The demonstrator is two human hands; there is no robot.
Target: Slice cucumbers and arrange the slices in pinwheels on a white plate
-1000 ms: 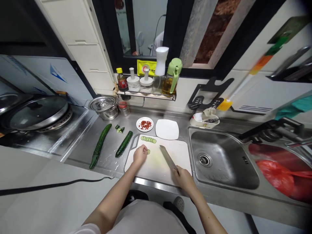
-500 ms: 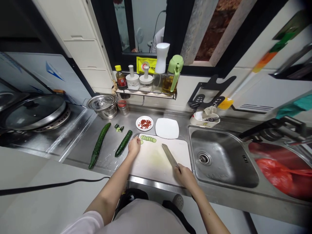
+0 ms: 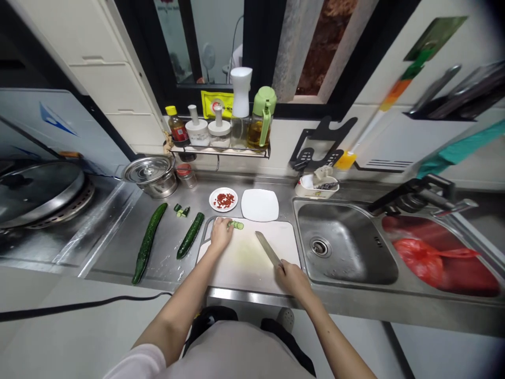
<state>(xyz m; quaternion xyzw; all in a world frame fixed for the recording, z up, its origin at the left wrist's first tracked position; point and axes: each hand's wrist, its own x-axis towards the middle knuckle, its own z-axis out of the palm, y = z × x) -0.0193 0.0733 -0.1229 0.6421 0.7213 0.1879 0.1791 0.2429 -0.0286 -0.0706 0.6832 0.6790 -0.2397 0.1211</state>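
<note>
My left hand is at the upper left of the white cutting board, its curled fingers over the left part of a row of cucumber slices. Only the right end of that row shows. In my right hand is the handle of a knife, its blade lying low over the board and pointing up and left. Behind the board are a white plate of chopped red pieces and a bare white square plate. A shorter cucumber lies left of the board.
A long cucumber and cucumber chunks lie on the steel counter. A lidded pot stands behind them. Right of the board is a sink. A wall shelf holds bottles and jars.
My left hand has moved from the left end of the slice row onto it, covering several slices. My right hand still holds the knife. The camera view has shifted.
</note>
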